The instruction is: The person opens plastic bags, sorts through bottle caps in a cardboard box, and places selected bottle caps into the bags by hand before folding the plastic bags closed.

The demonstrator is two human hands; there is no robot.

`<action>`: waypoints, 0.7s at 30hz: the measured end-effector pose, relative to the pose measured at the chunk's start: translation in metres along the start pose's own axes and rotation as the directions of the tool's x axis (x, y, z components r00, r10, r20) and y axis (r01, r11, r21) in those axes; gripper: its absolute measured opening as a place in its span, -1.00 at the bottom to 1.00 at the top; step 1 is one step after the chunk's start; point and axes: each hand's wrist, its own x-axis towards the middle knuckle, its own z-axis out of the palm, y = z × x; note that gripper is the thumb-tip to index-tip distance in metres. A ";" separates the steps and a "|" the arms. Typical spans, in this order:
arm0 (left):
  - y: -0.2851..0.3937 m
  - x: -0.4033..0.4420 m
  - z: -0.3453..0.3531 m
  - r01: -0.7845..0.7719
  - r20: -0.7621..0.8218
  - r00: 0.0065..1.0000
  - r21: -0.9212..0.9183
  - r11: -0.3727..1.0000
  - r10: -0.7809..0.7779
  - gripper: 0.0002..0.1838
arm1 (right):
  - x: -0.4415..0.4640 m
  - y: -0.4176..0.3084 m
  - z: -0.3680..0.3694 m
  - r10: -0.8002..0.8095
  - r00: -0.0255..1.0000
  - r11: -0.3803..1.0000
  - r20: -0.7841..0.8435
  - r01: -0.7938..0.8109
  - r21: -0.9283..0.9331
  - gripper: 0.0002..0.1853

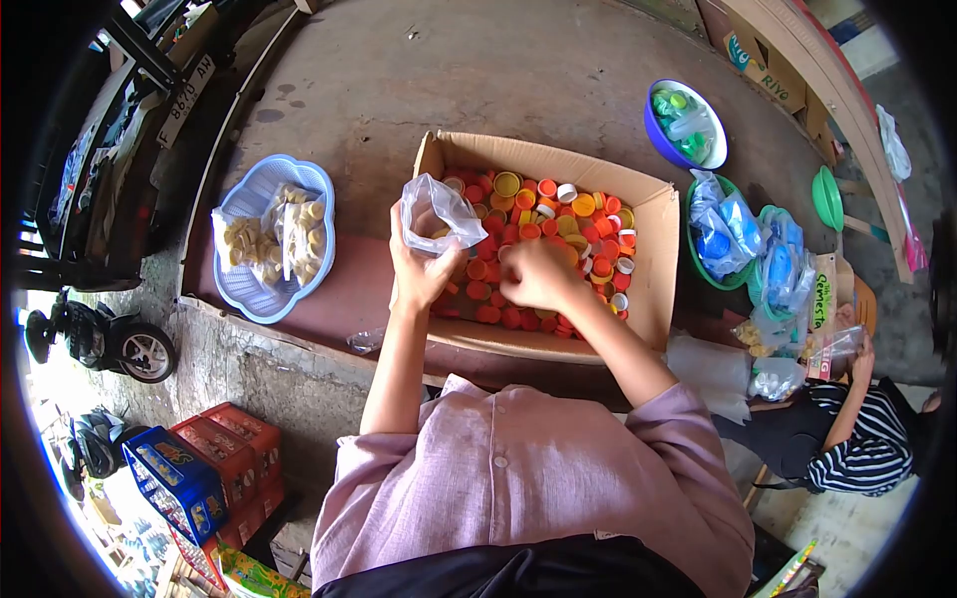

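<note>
My left hand (421, 269) holds a clear plastic bag (435, 206), its mouth spread open and facing up, over the left side of a cardboard box (653, 259). Loose bottle caps (506, 185) in red, orange, yellow and white cover the floor of the box. Low over the caps, near the middle of the box, is my right hand (538, 275). Its fingers are curled downward and slightly blurred, and whatever they hold is hidden.
A blue plastic basket (324, 189) with bags of tan pieces stands left. To the right are a purple bowl (658, 140), a green basket (695, 261) with bagged blue items, and a seated person (857, 429) handling a clear bag. Drink crates (224, 458) sit below left.
</note>
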 end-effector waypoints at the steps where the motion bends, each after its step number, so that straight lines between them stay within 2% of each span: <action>1: -0.002 0.000 -0.002 -0.013 0.007 1.000 0.050 0.999 0.013 -0.35 | -0.004 0.000 0.011 0.030 0.995 0.990 0.090 -0.017 -0.139 -0.85; 2: -0.003 0.000 -0.003 -0.026 0.015 1.000 0.100 0.995 0.025 -0.35 | -0.005 -0.003 0.019 0.072 0.982 0.961 0.175 -0.022 -0.275 -0.81; 4: 0.002 -0.001 -0.001 -0.009 0.011 1.000 0.078 0.997 0.008 -0.35 | -0.002 -0.005 0.030 0.102 0.982 0.965 0.157 -0.060 -0.255 -0.79; 6: 0.003 -0.001 0.000 0.005 0.010 1.000 0.055 0.998 -0.006 -0.35 | 0.002 -0.009 0.035 0.016 0.994 0.948 0.109 0.020 -0.317 -0.79; 7: 0.000 -0.001 0.000 0.011 0.009 1.000 0.041 0.999 -0.011 -0.35 | 0.003 -0.005 0.046 -0.007 0.988 0.908 0.157 0.072 -0.412 -0.85; 8: -0.001 -0.001 -0.001 0.016 0.007 1.000 0.028 0.999 -0.016 -0.35 | 0.004 -0.007 0.055 -0.057 0.996 0.898 0.076 0.084 -0.431 -0.90; 11: -0.001 -0.001 0.000 0.008 0.011 1.000 0.024 1.000 -0.008 -0.36 | 0.002 -0.005 0.062 -0.100 0.994 0.926 0.041 0.109 -0.362 -0.90; 13: 0.000 -0.002 0.001 0.025 0.005 1.000 0.010 1.000 -0.025 -0.36 | 0.002 -0.003 0.051 -0.029 0.983 0.919 0.180 0.097 -0.382 -0.92; 14: 0.001 -0.002 0.001 0.042 0.000 0.999 -0.003 0.999 -0.042 -0.35 | 0.000 -0.003 0.044 -0.032 0.983 0.918 0.183 0.102 -0.384 -0.92; 16: 0.002 -0.002 0.001 0.048 0.002 0.999 0.009 0.999 -0.048 -0.35 | -0.006 -0.003 0.024 -0.050 0.997 0.974 0.057 0.061 -0.216 -0.77; 17: 0.003 -0.002 0.000 0.055 0.011 0.998 0.020 0.998 -0.056 -0.35 | -0.009 0.000 0.014 -0.022 0.996 0.997 0.085 0.028 -0.077 -0.64; 18: 0.002 -0.002 -0.001 0.054 0.006 0.999 0.021 0.998 -0.054 -0.35 | -0.009 0.006 0.009 -0.027 0.996 0.996 0.087 0.033 -0.078 -0.64; 20: 0.001 -0.002 -0.002 0.029 0.035 0.999 0.067 0.997 -0.032 -0.33 | -0.006 0.017 -0.001 -0.137 0.961 0.922 -0.240 0.212 0.324 -0.72; 21: 0.002 -0.001 -0.002 0.026 0.034 0.999 0.067 0.997 -0.028 -0.33 | -0.004 0.009 -0.018 -0.083 0.949 0.892 -0.304 0.206 0.402 -0.73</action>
